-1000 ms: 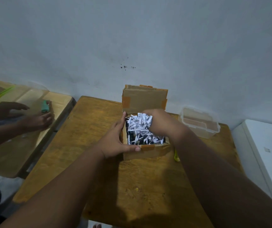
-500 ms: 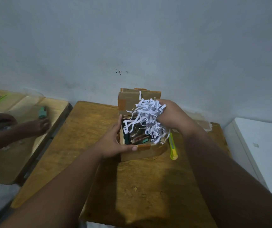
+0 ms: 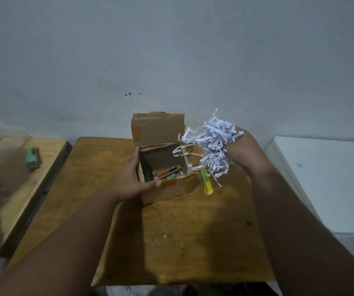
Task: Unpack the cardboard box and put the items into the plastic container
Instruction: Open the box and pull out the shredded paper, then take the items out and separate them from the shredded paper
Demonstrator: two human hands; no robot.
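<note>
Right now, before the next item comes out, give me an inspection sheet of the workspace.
Surface: wooden table, bare and stained in front.
Job's things: cardboard box open, lid flap upright; a few items lie at the bottom, too dim to name. Plastic container not visible.
Clutter: shredded paper lifted clear to the right of the box; yellow-green cutter on the table beside the box.
Grippers: left hand steadies the box's left front corner; right hand has a closed grip on the paper.
Cables: nothing seen.
Surroundings: grey wall; second wooden table at left with a green object; white surface at right.
</note>
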